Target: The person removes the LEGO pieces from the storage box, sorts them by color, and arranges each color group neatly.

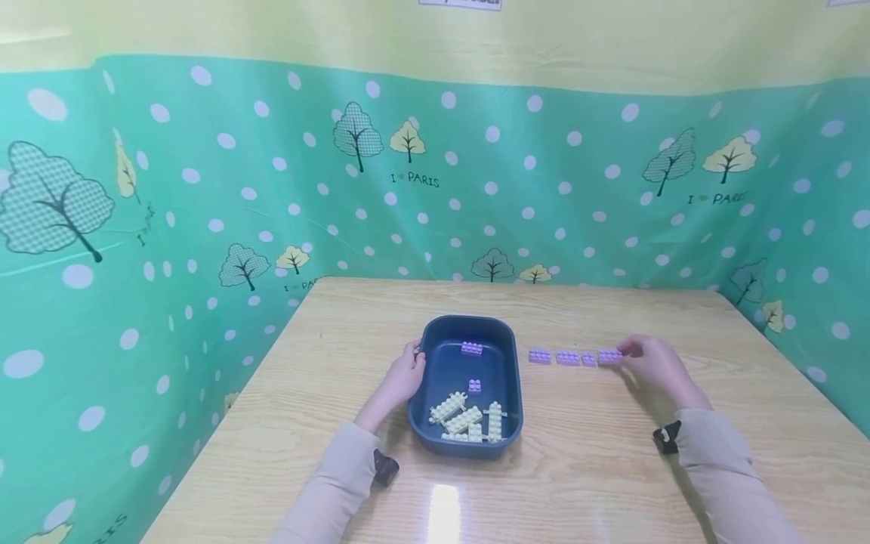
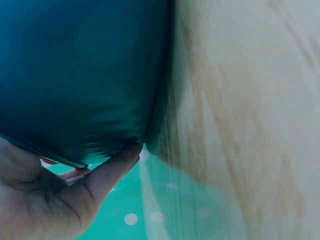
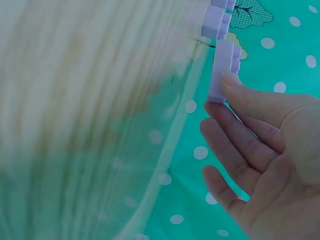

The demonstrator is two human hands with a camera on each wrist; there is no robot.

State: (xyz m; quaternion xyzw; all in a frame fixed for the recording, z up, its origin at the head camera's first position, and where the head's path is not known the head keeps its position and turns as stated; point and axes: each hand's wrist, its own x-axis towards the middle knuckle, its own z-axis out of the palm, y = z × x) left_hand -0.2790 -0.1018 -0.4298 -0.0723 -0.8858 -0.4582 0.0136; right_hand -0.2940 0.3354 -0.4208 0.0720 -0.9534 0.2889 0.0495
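I see the L hand (image 1: 405, 372) w/ its grip on the side of the blue bin (image 1: 465, 451), thumb on the outer wall, prob. so the bin won't slide. The R hand (image 1: 654, 366) has a purple brick (image 1: 609, 357) in its grip, pinched b/w thumb and finger at one end. That leaves the other end poking out just beside the small brick (image 1: 588, 360), which I guess helps it line up w/o a bump. Two bigger bricks (image 1: 567, 358) lie past that, toward the bin, w/ little gaps b/w.

In the bin, two loose purple bricks (image 1: 471, 348) sit apart, and cream bricks (image 1: 464, 419) are heaped at the near end.

The row starts near the bin's R wall, so it's tight there. More room's on the near side, where tabletop (image 1: 578, 461) wood shows b/w bin and R arm. The far edge is behind the row, w/ green cloth (image 1: 476, 196) past it. Can't tell if the held brick touches the wood.
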